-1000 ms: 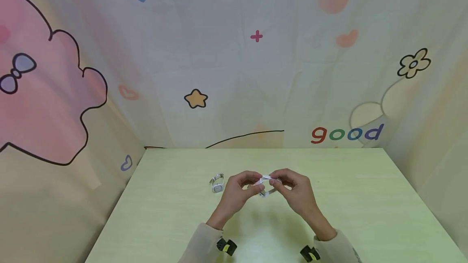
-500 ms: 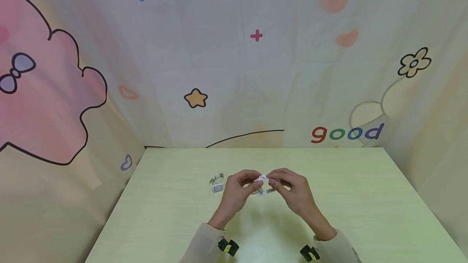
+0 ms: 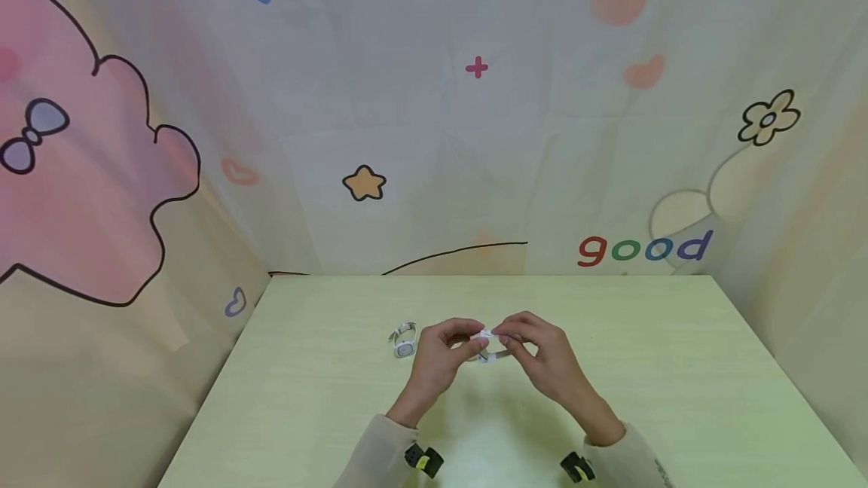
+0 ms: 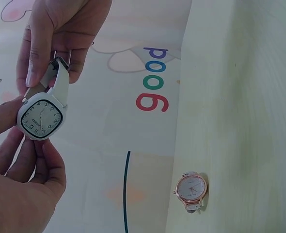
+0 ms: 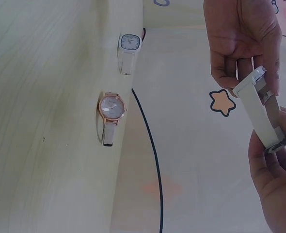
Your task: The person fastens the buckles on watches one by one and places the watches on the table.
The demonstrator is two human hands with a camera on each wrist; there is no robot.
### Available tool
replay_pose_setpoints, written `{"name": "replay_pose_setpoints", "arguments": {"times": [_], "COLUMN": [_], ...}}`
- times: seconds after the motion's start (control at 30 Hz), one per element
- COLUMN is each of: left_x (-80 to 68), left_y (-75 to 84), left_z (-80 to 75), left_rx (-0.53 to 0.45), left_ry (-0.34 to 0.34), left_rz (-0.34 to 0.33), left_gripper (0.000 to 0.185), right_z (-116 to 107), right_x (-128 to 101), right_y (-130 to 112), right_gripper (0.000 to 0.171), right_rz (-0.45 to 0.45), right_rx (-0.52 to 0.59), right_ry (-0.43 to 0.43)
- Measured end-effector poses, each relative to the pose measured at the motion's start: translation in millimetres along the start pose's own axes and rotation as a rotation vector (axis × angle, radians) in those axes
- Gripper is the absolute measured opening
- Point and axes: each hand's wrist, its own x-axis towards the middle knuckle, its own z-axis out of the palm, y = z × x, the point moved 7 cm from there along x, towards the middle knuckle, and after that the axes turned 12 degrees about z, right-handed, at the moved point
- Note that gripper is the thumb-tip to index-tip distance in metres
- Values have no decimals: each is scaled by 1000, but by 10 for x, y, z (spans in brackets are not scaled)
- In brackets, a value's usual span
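Note:
A white wristwatch with a squarish black-edged dial is held up in both hands, its strap bent into a loop. My left hand pinches the case between thumb and fingers. My right hand pinches the strap near its dark metal buckle. The white strap runs between the two hands in the right wrist view. Fingers cover parts of the case edge and strap end.
A second white wristwatch stands on the pale table left of my hands. A rose-gold wristwatch with a white strap stands near it, mostly hidden behind my hands in the head view. A printed curtain hangs behind the table.
My right hand has shifted slightly to the left, closer to the left hand, and the held wristwatch has turned a little. The watch on the table has not moved.

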Motion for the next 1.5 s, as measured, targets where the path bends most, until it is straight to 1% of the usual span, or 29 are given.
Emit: {"name": "replay_pose_setpoints", "arguments": {"times": [0.17, 0.3, 0.47, 0.6, 0.67, 0.77, 0.93, 1.0, 1.1, 1.23, 1.33, 1.4, 1.5], "left_x": [13, 14, 2, 5, 8, 15, 22, 20, 15, 15, 18, 17, 14], "left_y": [-9, -18, -16, -26, -32, -31, -14, 2, 21, 19, 13, 15, 13], "left_z": [-7, -3, 14, 22, 25, 22, 3, -6, -14, -9, -5, -4, -16], "left_rx": [5, -8, -37, -35, -35, -30, -55, -75, -87, -49, -14, -10, -41], "left_ry": [-9, -22, -32, -28, -27, -21, 17, 30, 34, 8, -8, -9, 19], "left_rz": [-5, -14, -28, -31, -29, -22, -10, -9, -11, -13, -9, -7, -14], "left_gripper": [23, 22, 25, 23, 22, 22, 23, 24, 23, 21, 21, 22, 24], "right_z": [-15, -17, -17, -28, -31, -26, -40, -57, -78, -118, -146, -152, -139], "right_x": [10, 16, 15, 22, 25, 24, -1, -9, -11, -12, -13, -14, -19], "right_y": [-36, -34, -16, -40, -45, -18, 105, 122, 59, -164, -304, -333, -309], "right_gripper": [21, 19, 19, 20, 18, 16, 24, 22, 18, 17, 17, 17, 24], "right_rz": [-41, -30, -27, -46, -40, 12, 164, 184, 149, 55, 21, 42, 117], "right_rx": [-18, 11, 42, 15, 8, 33, 123, 143, 148, 130, 116, 103, 112], "right_ry": [5, 3, -7, -10, -13, -23, -2, 17, 31, 36, 39, 43, 26]}}
